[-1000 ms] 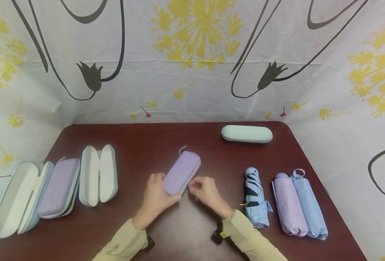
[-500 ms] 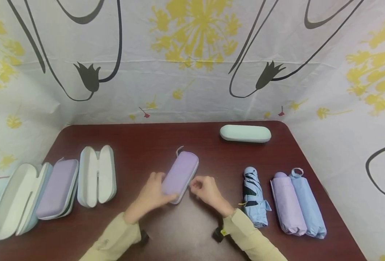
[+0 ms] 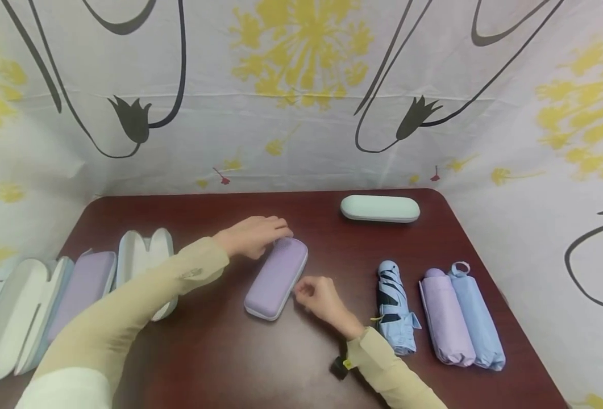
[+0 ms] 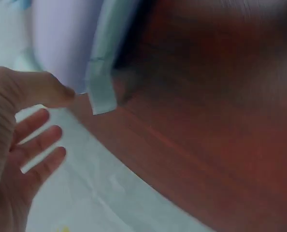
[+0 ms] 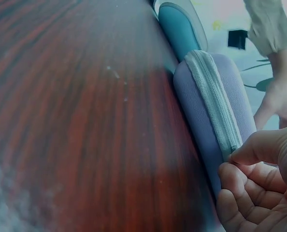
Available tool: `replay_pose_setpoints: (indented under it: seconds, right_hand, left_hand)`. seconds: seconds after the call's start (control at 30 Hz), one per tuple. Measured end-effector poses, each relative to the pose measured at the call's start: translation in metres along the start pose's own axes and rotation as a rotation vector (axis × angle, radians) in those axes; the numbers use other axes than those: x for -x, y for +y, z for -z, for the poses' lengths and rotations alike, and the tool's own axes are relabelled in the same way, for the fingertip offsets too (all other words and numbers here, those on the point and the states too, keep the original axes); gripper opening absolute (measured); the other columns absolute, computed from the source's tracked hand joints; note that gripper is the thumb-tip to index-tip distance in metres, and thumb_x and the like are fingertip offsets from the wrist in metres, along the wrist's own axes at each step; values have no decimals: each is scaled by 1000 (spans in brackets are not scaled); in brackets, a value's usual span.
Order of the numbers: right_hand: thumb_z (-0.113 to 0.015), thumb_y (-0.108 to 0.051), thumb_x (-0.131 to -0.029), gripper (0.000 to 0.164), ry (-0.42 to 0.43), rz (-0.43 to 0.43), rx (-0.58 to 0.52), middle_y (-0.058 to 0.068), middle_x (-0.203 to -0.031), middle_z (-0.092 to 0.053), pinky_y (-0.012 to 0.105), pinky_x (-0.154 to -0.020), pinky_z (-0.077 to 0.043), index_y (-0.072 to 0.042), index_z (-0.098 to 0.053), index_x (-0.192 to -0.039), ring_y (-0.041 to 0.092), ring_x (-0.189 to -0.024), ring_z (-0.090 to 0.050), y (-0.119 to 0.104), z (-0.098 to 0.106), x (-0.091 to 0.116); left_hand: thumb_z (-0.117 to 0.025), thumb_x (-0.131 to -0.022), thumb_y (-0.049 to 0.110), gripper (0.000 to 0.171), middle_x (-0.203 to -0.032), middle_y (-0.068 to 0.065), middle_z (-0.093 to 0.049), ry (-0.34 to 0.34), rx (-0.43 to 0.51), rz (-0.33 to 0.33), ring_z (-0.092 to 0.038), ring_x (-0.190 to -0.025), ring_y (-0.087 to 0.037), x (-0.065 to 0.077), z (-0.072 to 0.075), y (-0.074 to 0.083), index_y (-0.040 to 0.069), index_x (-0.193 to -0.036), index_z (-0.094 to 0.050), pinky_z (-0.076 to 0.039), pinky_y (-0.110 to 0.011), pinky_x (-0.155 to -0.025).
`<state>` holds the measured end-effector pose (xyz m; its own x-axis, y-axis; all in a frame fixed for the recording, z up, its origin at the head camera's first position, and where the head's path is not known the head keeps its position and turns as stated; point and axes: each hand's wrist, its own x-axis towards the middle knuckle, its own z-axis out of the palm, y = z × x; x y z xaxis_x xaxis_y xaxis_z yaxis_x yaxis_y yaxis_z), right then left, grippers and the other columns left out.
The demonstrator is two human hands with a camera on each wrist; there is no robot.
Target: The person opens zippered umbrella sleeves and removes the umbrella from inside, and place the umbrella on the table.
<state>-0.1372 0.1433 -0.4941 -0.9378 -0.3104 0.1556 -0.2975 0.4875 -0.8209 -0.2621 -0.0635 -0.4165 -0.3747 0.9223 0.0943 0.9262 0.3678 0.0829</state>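
Note:
A purple zip case [image 3: 277, 278] lies slantwise in the middle of the table. At its far end is my left hand [image 3: 254, 234], its thumb close to the short strap [image 4: 103, 94] there; contact is unclear. The other visible fingers are extended and apart in the left wrist view. Beside the case's right edge, my right hand [image 3: 321, 298] has its fingers curled and pinches the zipper pull [image 5: 233, 150] between thumb and index finger. In the right wrist view the pale zipper [image 5: 212, 92] runs along the case's side and looks closed.
At left stand two opened white-lined cases [image 3: 15, 318] [image 3: 133, 250] with another purple case [image 3: 83, 278] between them. A mint case [image 3: 380, 209] lies at the back right. Folded umbrellas, striped blue [image 3: 396, 309], purple [image 3: 446, 321] and blue [image 3: 477, 318], lie at right.
My left hand has let go of the case's near end and moved to its far end by the strap. The right hand stays at the zipper; the case hardly moves.

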Motion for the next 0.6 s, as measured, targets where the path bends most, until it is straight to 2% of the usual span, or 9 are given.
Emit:
replay_pose_setpoints:
  seconds: [0.13, 0.23, 0.33, 0.43, 0.6]
  right_hand:
    - [-63, 5, -75, 8, -9, 4, 11, 5, -66, -65, 20, -48, -48, -1, -67, -77, 3, -47, -54, 0, 0, 1]
    - [-62, 5, -75, 9, -16, 2, 5, 6, -66, -65, 21, -47, -48, -1, -68, -78, 3, -47, -54, 0, -2, 2]
    - [-63, 4, -76, 8, -32, -1, -2, 6, -66, -65, 21, -45, -48, -1, -68, -79, 1, -46, -53, 1, -3, 2]
    - [-63, 4, -76, 7, -42, -1, 1, 6, -66, -65, 21, -45, -47, -1, -68, -79, 1, -45, -52, 2, -2, 1]
    - [-63, 5, -76, 7, -34, -5, 13, 7, -67, -65, 21, -45, -48, 0, -67, -79, 4, -46, -54, 3, 4, 1]
  left_hand:
    - [-66, -61, -7, 72, -117, 0, -54, -124, -78, -107, -51, -102, -19, -20, -4, 0, 18, -127, -54, -46, -34, -79]
    - [-71, -57, -5, 83, -125, 1, -51, -224, -102, -141, -48, -110, -20, -25, -7, 4, 25, -132, -50, -46, -36, -83]
    - [-75, -56, -1, 86, -131, 0, -49, -293, -132, -163, -47, -115, -20, -27, -7, 9, 28, -132, -49, -46, -37, -84]
    - [-79, -55, 4, 85, -132, 1, -48, -312, -165, -176, -47, -114, -19, -28, -7, 10, 30, -130, -49, -47, -36, -83]
    - [-82, -52, 13, 80, -127, 1, -50, -261, -180, -191, -48, -110, -19, -28, -6, 7, 23, -125, -53, -47, -35, -82]
